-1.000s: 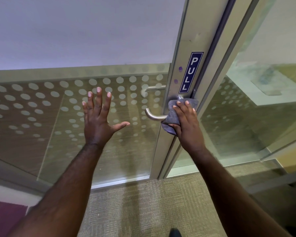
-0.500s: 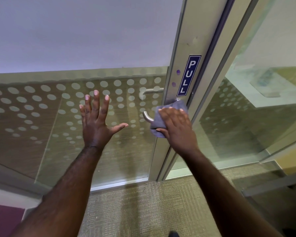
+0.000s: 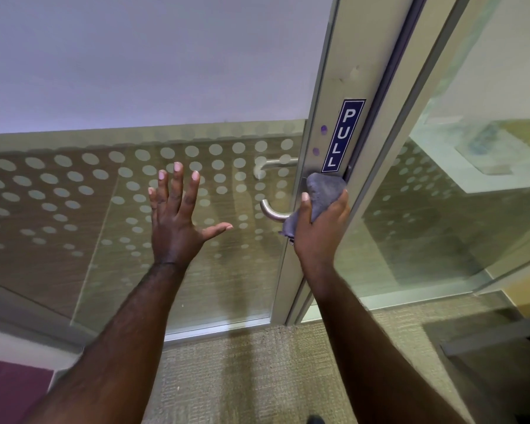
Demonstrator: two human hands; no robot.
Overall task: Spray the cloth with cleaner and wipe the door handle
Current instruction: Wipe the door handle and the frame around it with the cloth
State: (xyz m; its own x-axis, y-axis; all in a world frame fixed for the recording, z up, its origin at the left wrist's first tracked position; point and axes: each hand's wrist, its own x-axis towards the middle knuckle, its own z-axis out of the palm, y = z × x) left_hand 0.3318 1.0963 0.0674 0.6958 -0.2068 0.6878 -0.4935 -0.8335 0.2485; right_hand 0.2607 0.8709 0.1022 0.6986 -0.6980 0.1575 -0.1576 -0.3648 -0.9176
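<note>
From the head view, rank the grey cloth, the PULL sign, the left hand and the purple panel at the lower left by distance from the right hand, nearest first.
1. Grey cloth: gripped in the right hand, against the door handle.
2. PULL sign: just above, on the door frame.
3. Left hand: to the left, fingers spread in front of the dotted glass.
4. Purple panel: far lower left corner.

Filled the upper left of the frame: a pale plain wall (image 3: 141,56). Ran below it across the left and centre: a glass panel (image 3: 74,209) frosted with rows of pale dots. Stood at the right: a clear glass pane (image 3: 441,224) with faint reflections. Lay along the bottom: beige ribbed carpet (image 3: 242,377), with a maroon patch (image 3: 10,390) in the lower left corner.
</note>
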